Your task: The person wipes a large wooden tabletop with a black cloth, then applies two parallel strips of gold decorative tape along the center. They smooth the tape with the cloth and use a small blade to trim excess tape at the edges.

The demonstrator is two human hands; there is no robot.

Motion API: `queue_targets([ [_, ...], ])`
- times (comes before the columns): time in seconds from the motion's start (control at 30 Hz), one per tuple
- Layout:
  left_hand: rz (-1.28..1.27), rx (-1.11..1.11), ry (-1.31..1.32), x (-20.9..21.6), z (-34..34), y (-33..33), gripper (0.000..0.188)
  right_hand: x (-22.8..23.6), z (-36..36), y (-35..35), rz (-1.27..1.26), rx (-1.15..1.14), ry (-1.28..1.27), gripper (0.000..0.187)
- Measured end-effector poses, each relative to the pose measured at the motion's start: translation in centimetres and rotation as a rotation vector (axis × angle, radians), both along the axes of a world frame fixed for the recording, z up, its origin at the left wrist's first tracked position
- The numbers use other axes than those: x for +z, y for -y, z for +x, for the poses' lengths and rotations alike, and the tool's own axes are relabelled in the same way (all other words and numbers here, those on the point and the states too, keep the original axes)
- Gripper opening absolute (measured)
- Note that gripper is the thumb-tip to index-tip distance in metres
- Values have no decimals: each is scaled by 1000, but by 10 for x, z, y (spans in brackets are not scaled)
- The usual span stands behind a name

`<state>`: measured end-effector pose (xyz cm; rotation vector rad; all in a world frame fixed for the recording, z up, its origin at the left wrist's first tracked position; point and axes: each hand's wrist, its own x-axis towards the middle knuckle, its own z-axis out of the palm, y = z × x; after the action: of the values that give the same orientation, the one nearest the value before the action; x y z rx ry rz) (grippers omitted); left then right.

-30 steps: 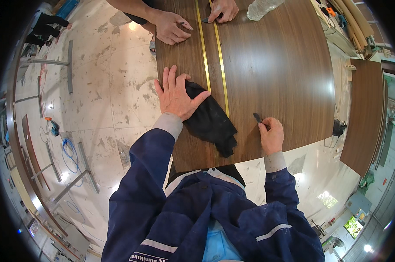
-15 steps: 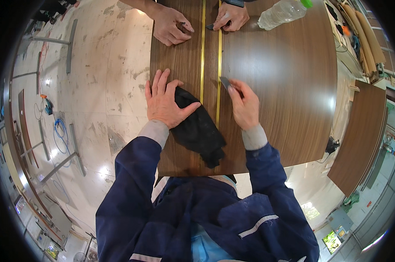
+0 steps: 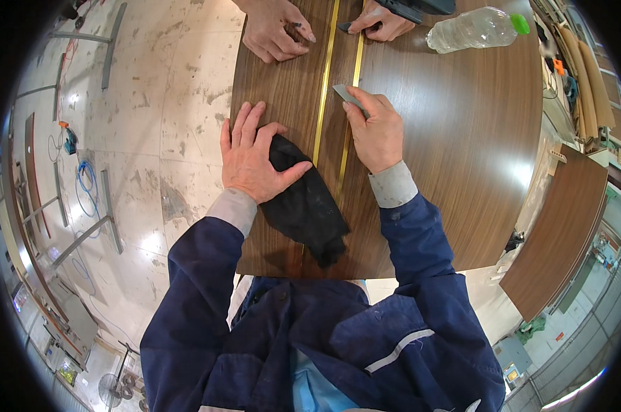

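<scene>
A brown wood-grain panel (image 3: 455, 158) lies before me, with two thin gold strips (image 3: 326, 82) running lengthwise along it. My left hand (image 3: 251, 159) rests flat near the panel's left edge, fingers spread, its thumb lying over a black cloth (image 3: 305, 213). That cloth covers the near part of the strips. Between thumb and fingers, my right hand (image 3: 379, 134) grips a flat grey scraper blade (image 3: 349, 99). The blade's tip points left, over the wood between the two strips; whether it touches the surface I cannot tell.
Across the panel are another person's two hands (image 3: 276, 33), one pinching a small dark blade (image 3: 343, 27). A clear plastic bottle (image 3: 472, 31) with a green cap lies at the far right. Metal frames (image 3: 104, 206) and a blue hose (image 3: 87, 185) are on the left floor.
My right hand has moved forward and left, bringing the blade from the right strip to between the strips. My left hand stays on the cloth. The view has shifted slightly.
</scene>
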<state>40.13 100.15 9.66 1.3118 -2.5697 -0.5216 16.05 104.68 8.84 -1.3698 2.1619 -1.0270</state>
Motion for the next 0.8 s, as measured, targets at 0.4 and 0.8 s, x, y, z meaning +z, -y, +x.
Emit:
queue_targets([
  [0.4, 12, 2, -1, -2, 1, 0, 72, -8, 3, 3, -3, 52, -309, 28],
  [0.8, 18, 5, -6, -5, 1, 0, 70, -9, 5, -2, -30, 68, -285, 25],
])
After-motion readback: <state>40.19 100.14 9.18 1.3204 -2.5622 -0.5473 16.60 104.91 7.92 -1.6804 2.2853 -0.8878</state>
